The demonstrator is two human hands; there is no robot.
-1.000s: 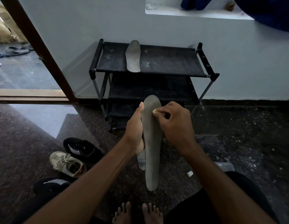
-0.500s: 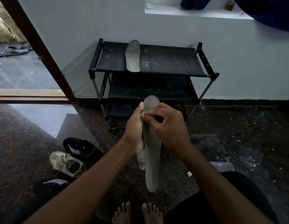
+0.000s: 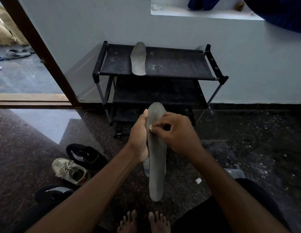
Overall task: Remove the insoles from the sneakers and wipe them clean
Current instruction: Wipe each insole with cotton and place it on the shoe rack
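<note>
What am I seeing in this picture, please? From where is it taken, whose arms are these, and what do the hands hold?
The picture comes from a camera worn on a person's head, looking forward and down, so the two arms are the wearer's own. There is no machine here.

The left hand holds a long grey insole upright by its edge. The right hand presses its fingers on the insole's face; a wiping cloth cannot be made out.

Behind stands a black shoe rack with a second insole lying on its top shelf. On the dark floor to the left lie a beige sneaker and two black sneakers. The person's bare toes show at the bottom.
</note>
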